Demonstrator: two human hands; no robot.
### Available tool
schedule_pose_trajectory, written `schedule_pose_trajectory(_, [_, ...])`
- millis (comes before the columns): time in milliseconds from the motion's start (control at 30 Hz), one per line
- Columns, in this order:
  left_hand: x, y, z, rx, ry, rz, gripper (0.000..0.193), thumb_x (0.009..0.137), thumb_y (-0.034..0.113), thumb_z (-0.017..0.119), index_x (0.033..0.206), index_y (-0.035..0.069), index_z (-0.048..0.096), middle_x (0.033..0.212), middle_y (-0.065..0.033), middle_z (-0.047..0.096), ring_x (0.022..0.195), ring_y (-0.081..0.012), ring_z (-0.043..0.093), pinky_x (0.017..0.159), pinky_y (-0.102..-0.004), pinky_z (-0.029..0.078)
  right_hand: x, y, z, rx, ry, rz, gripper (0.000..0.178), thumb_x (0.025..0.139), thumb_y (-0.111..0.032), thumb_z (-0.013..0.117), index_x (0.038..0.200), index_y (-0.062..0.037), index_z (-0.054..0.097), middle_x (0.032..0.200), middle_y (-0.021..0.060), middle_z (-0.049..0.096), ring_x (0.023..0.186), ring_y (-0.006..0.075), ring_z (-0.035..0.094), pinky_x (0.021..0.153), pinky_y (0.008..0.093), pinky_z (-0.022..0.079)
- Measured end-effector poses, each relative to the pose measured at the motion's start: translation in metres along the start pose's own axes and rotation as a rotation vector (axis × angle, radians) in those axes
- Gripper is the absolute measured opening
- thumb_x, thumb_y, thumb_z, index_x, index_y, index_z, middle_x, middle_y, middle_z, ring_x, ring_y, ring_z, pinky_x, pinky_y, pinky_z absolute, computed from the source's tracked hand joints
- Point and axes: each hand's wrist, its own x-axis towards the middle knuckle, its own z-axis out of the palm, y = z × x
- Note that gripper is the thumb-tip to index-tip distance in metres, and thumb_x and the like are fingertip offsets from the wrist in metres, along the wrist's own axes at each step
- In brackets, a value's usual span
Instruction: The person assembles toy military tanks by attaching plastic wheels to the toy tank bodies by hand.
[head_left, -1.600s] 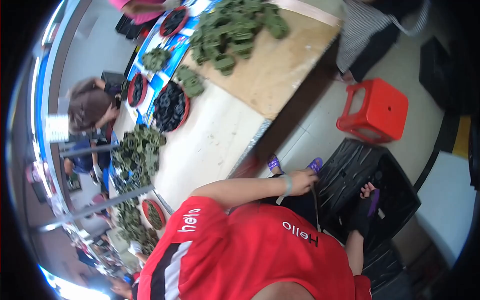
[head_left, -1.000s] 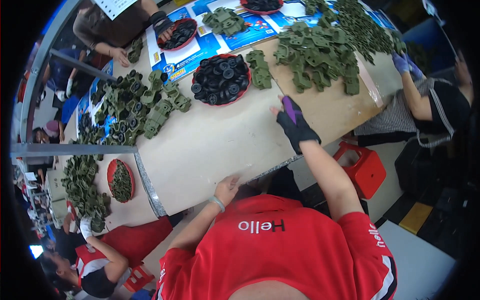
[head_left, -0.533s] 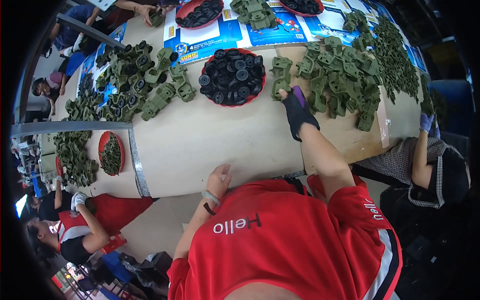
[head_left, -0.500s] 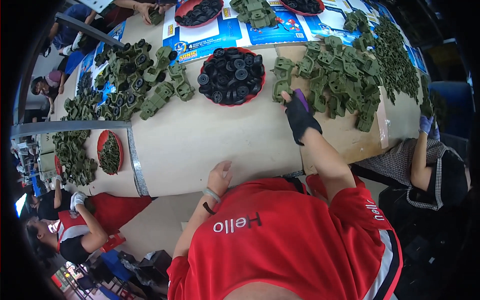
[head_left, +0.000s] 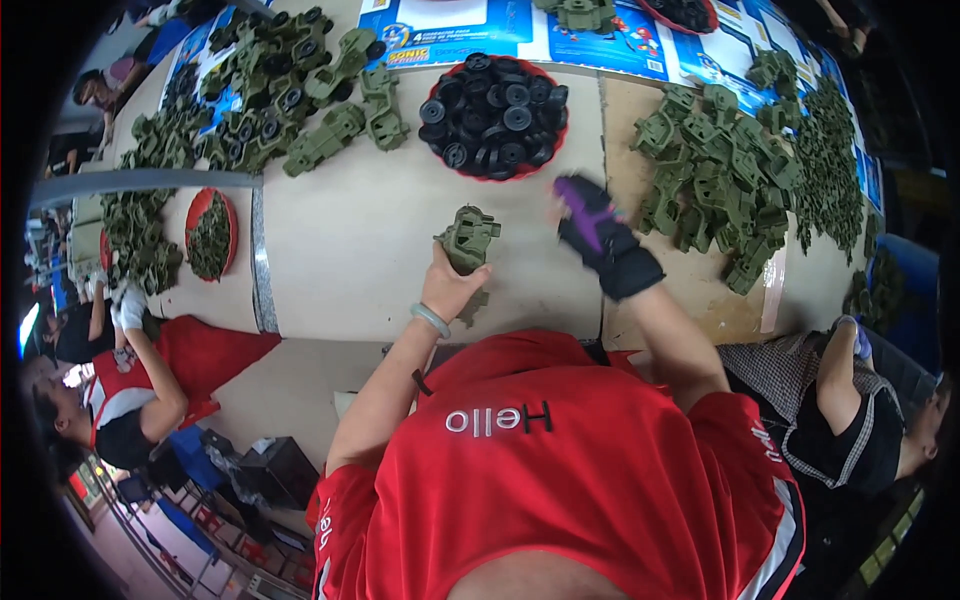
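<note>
My left hand [head_left: 455,285] is closed around an olive-green plastic toy vehicle body [head_left: 470,235], held over the bare tabletop close in front of me. My right hand [head_left: 600,235], in a black and purple fingerless glove, is up to the right of it, apart from the vehicle body. Motion smears its fingertips, so whether they are apart or pinched is unclear. Just beyond it, to the left, stands a red bowl [head_left: 497,178] heaped with black toy wheels [head_left: 500,115]. Right of that hand lies a pile of green vehicle bodies [head_left: 715,175].
At the far left sit green vehicles with wheels [head_left: 265,85]. A red bowl [head_left: 233,235] of small green parts is beside a metal frame bar [head_left: 150,181]. Small green parts [head_left: 830,165] form a heap at the far right. Co-workers sit on both sides.
My right hand has left the green pile and come back toward the middle. A vehicle body is now in my left hand, which was empty near my body. The view has shifted.
</note>
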Motion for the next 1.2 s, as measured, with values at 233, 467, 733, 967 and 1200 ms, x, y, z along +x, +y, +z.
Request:
schedule_pose_trajectory(233, [-0.012,0.001,-0.015,0.581,0.020,-0.108,0.116,0.074,0.048,0.087,0.160,0.002,0.025,0.109,-0.0253,0.074,0.102,-0.0411,0.072,0.091,-0.0538,0.055,0.098,0.005,-0.019,-0.323,-0.211,-0.089,0.036,0.084,-0.016,0.076,0.119,-0.0120,0.068,0.106,0.0168,0.070,0.103,0.0385,0.066,0.088,0.0500,0.053])
schedule_pose_trajectory(467, [-0.021,0.004,-0.020,0.918,-0.035,-0.009,0.117,0.075,0.044,0.088,0.164,0.006,0.023,0.121,-0.0119,0.072,0.119,-0.0321,0.063,0.100,-0.0528,0.044,0.096,-0.003,-0.019,-0.218,-0.200,-0.069,0.024,0.088,-0.019,0.076,0.109,-0.0076,0.069,0.099,0.0163,0.069,0.096,0.0373,0.066,0.083,0.0477,0.053])
schedule_pose_trajectory(733, [0.005,0.004,-0.017,0.703,-0.363,-0.233,0.121,0.074,0.046,0.087,0.164,0.001,0.022,0.127,-0.0196,0.070,0.131,-0.0362,0.059,0.110,-0.0494,0.044,-0.013,0.001,0.015,0.663,-0.263,0.714,0.017,0.097,-0.012,0.072,0.111,-0.0036,0.068,0.089,0.0027,0.066,0.074,0.0110,0.059,0.068,0.0287,0.051])
schedule_pose_trajectory(967, [0.027,-0.016,-0.021,0.855,-0.589,0.056,0.109,0.073,0.056,0.084,0.153,-0.005,0.041,0.155,-0.0258,0.046,0.144,-0.0379,0.046,0.118,-0.0456,0.040,-0.030,-0.022,-0.001,-0.011,-0.380,0.301,0.031,0.089,-0.009,0.070,0.119,-0.0026,0.066,0.108,0.0185,0.070,0.103,0.0408,0.066,0.090,0.0451,0.054])
schedule_pose_trajectory(1200, [-0.017,-0.020,-0.032,0.912,-0.249,0.128,0.105,0.072,0.054,0.087,0.155,0.004,0.044,0.147,-0.0133,0.053,0.138,-0.0325,0.048,0.115,-0.0524,0.038,-0.034,-0.020,-0.001,-0.167,-0.435,0.139,0.042,0.081,-0.009,0.073,0.123,-0.0068,0.065,0.113,0.0185,0.068,0.110,0.0409,0.062,0.093,0.0494,0.053])
